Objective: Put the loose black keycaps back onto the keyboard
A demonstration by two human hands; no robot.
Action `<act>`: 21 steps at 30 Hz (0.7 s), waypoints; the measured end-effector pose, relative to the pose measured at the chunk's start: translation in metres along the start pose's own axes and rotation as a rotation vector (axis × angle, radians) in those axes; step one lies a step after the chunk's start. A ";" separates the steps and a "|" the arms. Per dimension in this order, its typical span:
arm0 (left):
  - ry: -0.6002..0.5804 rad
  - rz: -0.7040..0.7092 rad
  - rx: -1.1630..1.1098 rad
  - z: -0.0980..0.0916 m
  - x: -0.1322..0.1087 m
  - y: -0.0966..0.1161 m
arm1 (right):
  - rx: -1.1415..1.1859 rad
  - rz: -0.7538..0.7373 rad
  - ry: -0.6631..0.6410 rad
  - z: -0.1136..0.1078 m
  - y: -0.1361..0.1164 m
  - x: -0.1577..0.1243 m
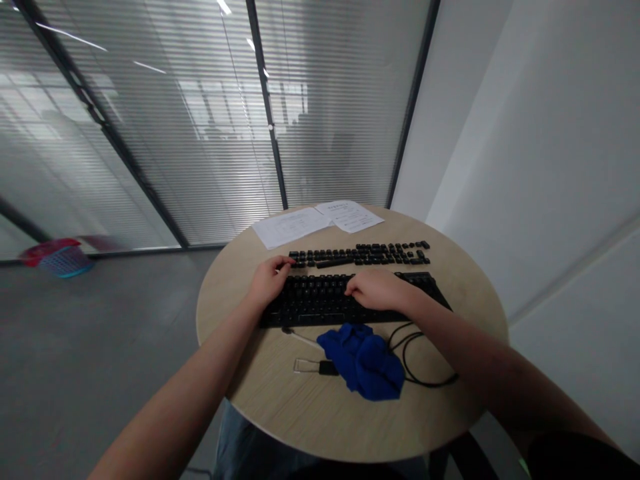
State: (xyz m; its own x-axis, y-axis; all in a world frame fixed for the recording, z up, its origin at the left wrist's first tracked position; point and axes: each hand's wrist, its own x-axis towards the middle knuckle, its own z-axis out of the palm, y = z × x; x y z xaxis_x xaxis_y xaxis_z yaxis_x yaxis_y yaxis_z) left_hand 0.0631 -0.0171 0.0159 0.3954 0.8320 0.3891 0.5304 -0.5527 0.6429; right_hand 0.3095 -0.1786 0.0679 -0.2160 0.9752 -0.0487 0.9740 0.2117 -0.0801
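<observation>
A black keyboard [315, 300] lies across the round table, with keys on its upper rows. Behind it, loose black keycaps [380, 253] are laid out in rows, with a long space bar [334, 263] among them. My left hand [270, 280] is at the left end of these rows, its thumb and index finger pinched on a keycap at the end. Over the middle-right of the keyboard is my right hand [377, 289], fingers curled together and tips down at the keys. Whatever those fingers hold is hidden.
In front of the keyboard lie a crumpled blue cloth [367, 360], a wire keycap puller [315, 366], a thin brush [300, 339] and a black cable [425, 383]. Paper sheets [350, 217] lie at the table's [280, 413] far edge. A basket [65, 259] stands on the floor at left.
</observation>
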 end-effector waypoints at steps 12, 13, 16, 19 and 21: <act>-0.042 0.409 0.305 -0.004 -0.009 0.020 | 0.336 0.199 0.607 0.023 0.058 0.019; -0.102 0.513 0.332 -0.002 -0.014 0.029 | 0.354 0.223 0.639 0.024 0.063 0.020; -0.263 0.722 0.374 0.009 -0.026 0.052 | 0.387 0.267 0.708 0.024 0.079 0.021; -0.350 0.799 0.404 0.019 -0.033 0.062 | 0.403 0.310 0.744 0.018 0.094 0.020; -0.370 0.809 0.408 0.023 -0.033 0.062 | 0.395 0.342 0.744 0.013 0.103 0.020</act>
State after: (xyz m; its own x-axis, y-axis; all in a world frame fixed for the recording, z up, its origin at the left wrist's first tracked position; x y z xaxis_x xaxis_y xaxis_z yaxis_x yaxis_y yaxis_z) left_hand 0.0995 -0.0799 0.0276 0.9271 0.1659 0.3360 0.1871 -0.9818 -0.0316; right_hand 0.4047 -0.1383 0.0459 0.3134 0.8000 0.5116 0.8532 -0.0008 -0.5215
